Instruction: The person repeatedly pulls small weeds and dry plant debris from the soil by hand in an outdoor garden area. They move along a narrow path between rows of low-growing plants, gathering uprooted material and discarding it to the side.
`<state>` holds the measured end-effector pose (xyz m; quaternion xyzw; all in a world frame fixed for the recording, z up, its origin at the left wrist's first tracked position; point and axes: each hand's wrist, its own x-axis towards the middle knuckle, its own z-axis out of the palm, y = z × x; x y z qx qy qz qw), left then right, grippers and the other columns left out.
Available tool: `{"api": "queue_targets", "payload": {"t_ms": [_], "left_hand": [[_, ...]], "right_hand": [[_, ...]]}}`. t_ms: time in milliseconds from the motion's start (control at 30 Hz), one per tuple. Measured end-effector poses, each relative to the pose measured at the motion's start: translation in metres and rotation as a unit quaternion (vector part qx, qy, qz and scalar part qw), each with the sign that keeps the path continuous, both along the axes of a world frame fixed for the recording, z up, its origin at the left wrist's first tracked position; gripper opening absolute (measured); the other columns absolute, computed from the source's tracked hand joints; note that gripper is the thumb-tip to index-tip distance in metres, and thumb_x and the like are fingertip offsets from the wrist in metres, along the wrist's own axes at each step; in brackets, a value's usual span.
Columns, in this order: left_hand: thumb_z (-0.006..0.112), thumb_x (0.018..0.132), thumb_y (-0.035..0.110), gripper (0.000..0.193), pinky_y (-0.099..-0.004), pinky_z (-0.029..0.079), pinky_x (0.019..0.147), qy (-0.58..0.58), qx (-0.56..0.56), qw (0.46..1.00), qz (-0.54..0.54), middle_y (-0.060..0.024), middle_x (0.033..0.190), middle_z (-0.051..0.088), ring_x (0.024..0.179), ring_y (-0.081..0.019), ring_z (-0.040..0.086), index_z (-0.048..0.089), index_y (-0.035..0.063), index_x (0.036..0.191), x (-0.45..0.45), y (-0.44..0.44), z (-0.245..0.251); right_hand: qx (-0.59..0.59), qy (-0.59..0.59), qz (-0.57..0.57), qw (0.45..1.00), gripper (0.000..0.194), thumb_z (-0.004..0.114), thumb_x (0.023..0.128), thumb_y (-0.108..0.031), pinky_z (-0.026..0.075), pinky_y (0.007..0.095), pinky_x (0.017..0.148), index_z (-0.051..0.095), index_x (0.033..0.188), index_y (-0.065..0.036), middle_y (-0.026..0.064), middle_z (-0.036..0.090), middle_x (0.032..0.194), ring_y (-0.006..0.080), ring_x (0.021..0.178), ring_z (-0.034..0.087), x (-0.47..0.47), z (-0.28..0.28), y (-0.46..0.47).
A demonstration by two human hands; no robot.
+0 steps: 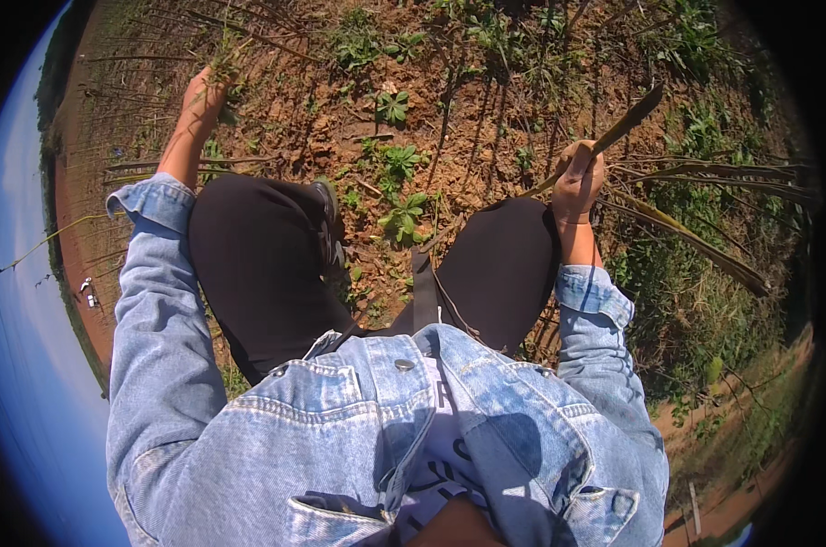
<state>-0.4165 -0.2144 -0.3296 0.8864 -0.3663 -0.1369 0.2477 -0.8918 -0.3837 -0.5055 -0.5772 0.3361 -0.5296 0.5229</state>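
My left hand is stretched forward at the upper left, its fingers closed around a tuft of green weeds. The fingertips are partly hidden by the leaves. My right hand is beside my right knee, with the thumb pressed on a long, flat, dry plant stalk. This stalk slants through the fist, its wide dark end up and to the right. Between my bent knees, small leafy green plants grow in reddish-brown clumpy soil.
Several dry stalks lean outward just right of my right hand, over tall grass. Other thin stalks stand at the upper left. My shoe rests on the soil. A dirt track runs along the far left.
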Motion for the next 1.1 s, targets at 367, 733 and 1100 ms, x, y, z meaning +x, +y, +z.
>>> {"api": "queue_targets", "payload": {"t_ms": [367,733,1100], "left_hand": [[0.052,0.087,0.035,0.048,-0.0426,0.044,0.085,-0.126,0.145,0.979,-0.068,-0.0239,0.111,0.057,0.103,-0.038,0.055,0.05,-0.0014,0.118,0.054,-0.021,-0.136],[0.052,0.085,0.02,0.021,-0.0421,0.048,0.071,-0.109,0.098,0.967,-0.21,-0.0172,0.081,0.061,0.08,-0.0371,0.059,0.056,-0.0007,0.084,0.104,-0.211,-0.292],[0.04,0.089,0.017,0.051,-0.0639,0.032,0.093,-0.222,0.268,0.898,-0.271,-0.0173,0.148,0.027,0.132,-0.0308,0.034,0.035,0.0127,0.14,0.13,-0.257,-0.414]], "right_hand": [[0.086,0.183,-0.022,0.979,0.035,0.041,0.101,-0.028,0.031,0.0242,0.051,0.041,0.073,-0.007,-0.0009,0.04,0.061,0.0085,0.054,0.036,-0.011,0.026,0.017],[0.256,0.068,-0.17,0.949,0.031,0.035,0.102,-0.03,0.029,0.0242,0.053,0.032,0.079,-0.009,0.0005,0.034,0.065,0.0095,0.057,0.033,0.009,0.028,-0.006],[0.236,0.12,-0.299,0.917,0.031,0.03,0.102,-0.023,0.025,0.0247,0.046,0.024,0.075,-0.011,-0.0005,0.024,0.061,0.0102,0.05,0.024,0.029,0.025,-0.017]]}}
